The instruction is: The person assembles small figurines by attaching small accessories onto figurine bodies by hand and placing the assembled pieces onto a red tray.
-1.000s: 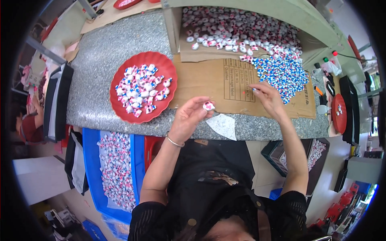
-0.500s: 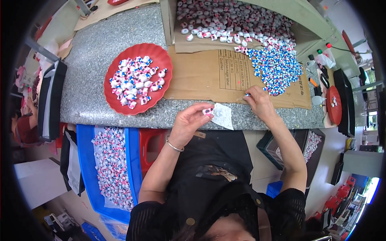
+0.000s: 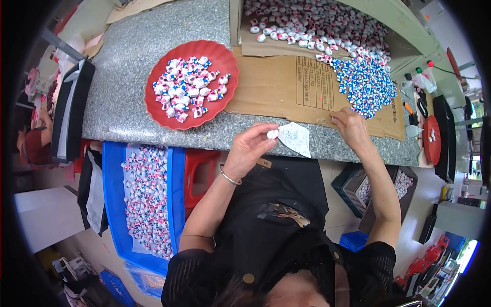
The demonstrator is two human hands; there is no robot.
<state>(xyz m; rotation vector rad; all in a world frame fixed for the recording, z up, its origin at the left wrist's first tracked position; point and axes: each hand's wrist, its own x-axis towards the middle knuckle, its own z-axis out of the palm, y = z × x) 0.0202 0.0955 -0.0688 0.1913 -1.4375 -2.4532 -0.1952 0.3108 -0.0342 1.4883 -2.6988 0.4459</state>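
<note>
My left hand [image 3: 251, 149] pinches a small white figurine head [image 3: 273, 134] between thumb and fingers, its plain white side showing. Beside it a white piece of paper [image 3: 296, 140] with a smeared patch lies at the counter's front edge. My right hand [image 3: 354, 134] is closed at the near edge of the cardboard sheet [image 3: 271, 87], its fingertips pinched on something tiny I cannot make out. Beyond that hand spreads a pile of small blue-and-white pieces [image 3: 365, 87]. A scalloped red plate [image 3: 225, 61] at the left carries many figurines with pink, white and blue parts.
White-and-pink heads [image 3: 317, 23] fill a shelf box at the back. Below the counter, a blue bin [image 3: 176, 204] holds more figurines, next to a red stool [image 3: 200, 174]. Another red plate [image 3: 432, 138] sits far right. At the far left a person's arm [image 3: 45, 120] shows.
My left hand has turned the head, so its pink-and-dark side has given way to plain white. The right hand remains by the cardboard edge. The whole view has shifted somewhat.
</note>
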